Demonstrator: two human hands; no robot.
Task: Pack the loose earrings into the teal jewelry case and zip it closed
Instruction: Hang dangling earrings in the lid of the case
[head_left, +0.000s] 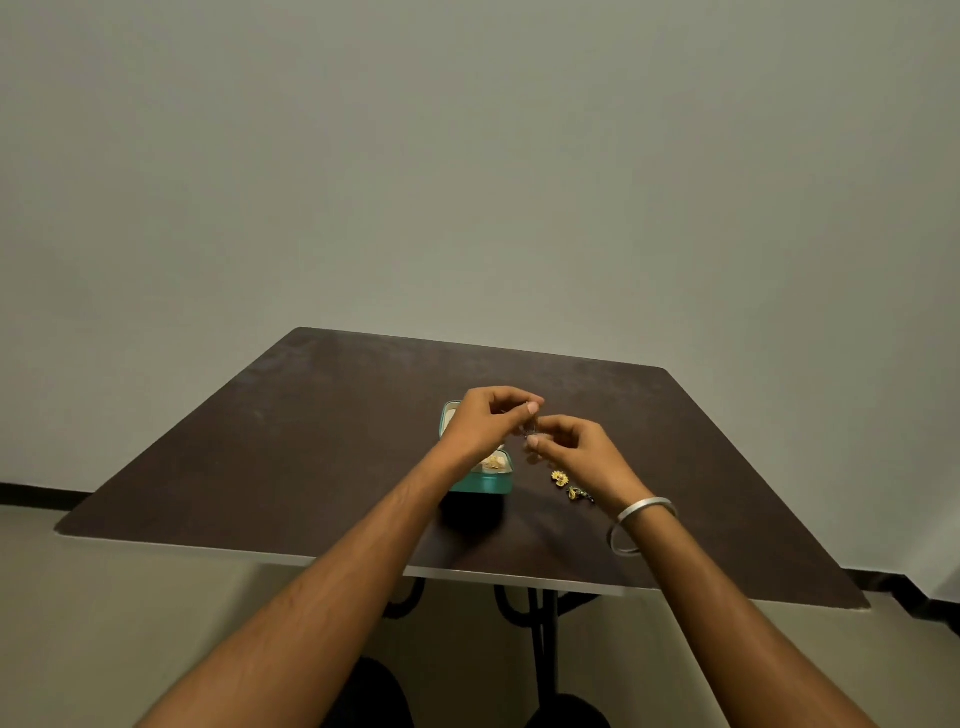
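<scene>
Both forearms stretched forward from the bottom corners, converging above the middle of the dark brown table (311, 441). Left hand (485, 421) raised over the teal jewelry case (480, 480), knuckles up, fingers curled, thumb and forefinger tips pinched together toward the right. Right hand (571, 447) just beside it and slightly lower, fingers likewise curled inward, thumb tip meeting the forefinger. Between the two sets of fingertips, a tiny dark earring (531, 431), seemingly pinched from both sides; too small to make out its shape or which hand bears most of it. Neither hand relaxed, neither clenched on nothing. Silver bangle (644, 509) around the right wrist, a second loop hanging lower on the forearm.

Case lying open on the table under the left wrist, mostly hidden by it: teal wall visible at the near side, pale lining and some gold pieces inside. To the right of the case, resting loose on the tabletop below the right hand, a gold flower-shaped earring (559, 478) and, nearer the wrist, another gold earring with dark beads (579, 493).

No brand, label or legible writing anywhere on case, table or bangle.
</scene>
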